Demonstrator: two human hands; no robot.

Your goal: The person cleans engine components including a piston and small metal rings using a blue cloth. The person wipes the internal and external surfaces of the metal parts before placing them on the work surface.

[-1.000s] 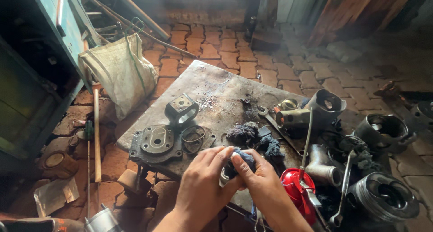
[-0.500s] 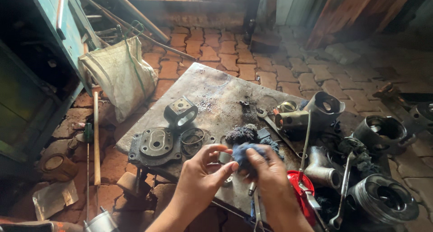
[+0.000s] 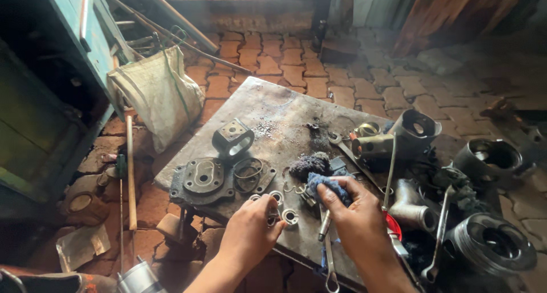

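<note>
Steel plate (image 3: 285, 108) carries the parts. Right hand (image 3: 356, 219) grips a blue rag (image 3: 325, 184), bunched under its fingertips. Left hand (image 3: 250, 236) pinches a small ring (image 3: 274, 216); more rings (image 3: 290, 217) lie just beyond its fingers. Judged step: wiping parts; the rag must meet the ring.

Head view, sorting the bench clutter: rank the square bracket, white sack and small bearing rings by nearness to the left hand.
From the left hand:
1. Small bearing rings, at its fingertips.
2. Square bracket, farther up the plate.
3. White sack, off the plate, far left.
</note>
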